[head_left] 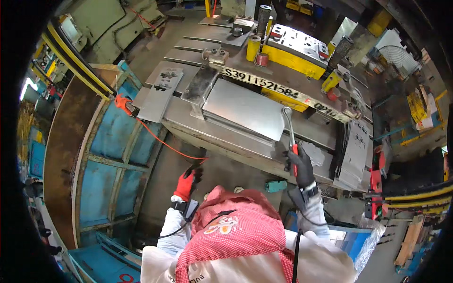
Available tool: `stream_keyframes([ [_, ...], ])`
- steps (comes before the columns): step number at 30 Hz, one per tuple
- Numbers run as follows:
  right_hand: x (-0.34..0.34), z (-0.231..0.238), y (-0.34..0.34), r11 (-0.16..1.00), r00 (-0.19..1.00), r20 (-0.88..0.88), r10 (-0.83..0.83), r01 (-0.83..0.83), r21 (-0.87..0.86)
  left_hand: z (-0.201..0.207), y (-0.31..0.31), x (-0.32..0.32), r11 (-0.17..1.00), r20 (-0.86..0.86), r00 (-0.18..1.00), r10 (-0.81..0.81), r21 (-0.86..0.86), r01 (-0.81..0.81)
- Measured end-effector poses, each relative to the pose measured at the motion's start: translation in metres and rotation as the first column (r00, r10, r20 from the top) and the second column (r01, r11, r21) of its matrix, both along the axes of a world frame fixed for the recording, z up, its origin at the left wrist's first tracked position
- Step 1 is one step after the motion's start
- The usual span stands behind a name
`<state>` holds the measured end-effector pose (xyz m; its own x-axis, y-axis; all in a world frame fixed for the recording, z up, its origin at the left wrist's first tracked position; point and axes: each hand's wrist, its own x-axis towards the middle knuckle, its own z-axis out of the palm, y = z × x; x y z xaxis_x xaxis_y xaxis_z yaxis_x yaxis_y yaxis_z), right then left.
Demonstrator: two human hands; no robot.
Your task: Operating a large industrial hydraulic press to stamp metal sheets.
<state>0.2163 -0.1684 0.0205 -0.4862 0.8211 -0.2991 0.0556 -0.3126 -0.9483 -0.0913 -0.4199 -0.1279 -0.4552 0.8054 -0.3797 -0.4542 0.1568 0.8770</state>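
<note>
My right hand (302,165), in a black glove, is wrapped round the red handle of a hand tool (291,129) with a metal shaft and a rounded end. That end is at the right edge of a stack of flat grey metal sheets (245,107); I cannot tell whether it touches them. The stack lies on the machine bed in front of the die. My left hand (187,183), in a red glove with dark fingers, hangs in front of the bed's near edge. Its fingers are apart and nothing shows in them.
Behind the sheets stands a press die with a yellow block (292,61) and posts. Punched metal parts (163,89) lie at the left, and more flat parts (354,151) at the right. An orange cable (172,148) hangs beside a blue metal frame (111,141).
</note>
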Motion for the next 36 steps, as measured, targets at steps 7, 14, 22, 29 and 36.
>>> stream_keyframes([
  [7,0.022,0.047,-0.045,0.983,0.990,0.131,0.045,-0.067,0.173,0.133,0.129,0.101,0.857,0.312,0.882,-0.354,0.485,0.173],
  [14,0.061,0.026,-0.070,0.977,0.986,0.079,0.147,-0.132,-0.167,0.117,0.152,0.118,0.950,-0.191,0.931,-0.310,-0.014,0.313],
  [22,0.072,0.037,-0.101,0.921,0.951,0.048,0.305,-0.281,-0.271,0.112,0.120,0.098,0.970,0.057,0.984,-0.170,0.186,0.157],
  [29,0.070,0.052,-0.115,0.940,0.972,-0.020,0.233,-0.230,-0.253,0.133,0.127,0.100,0.935,0.071,0.970,-0.231,0.292,0.201],
  [36,0.049,0.052,-0.117,0.988,0.998,-0.058,0.010,-0.019,-0.156,0.172,0.208,0.081,0.879,-0.118,0.920,-0.374,0.272,0.392],
])
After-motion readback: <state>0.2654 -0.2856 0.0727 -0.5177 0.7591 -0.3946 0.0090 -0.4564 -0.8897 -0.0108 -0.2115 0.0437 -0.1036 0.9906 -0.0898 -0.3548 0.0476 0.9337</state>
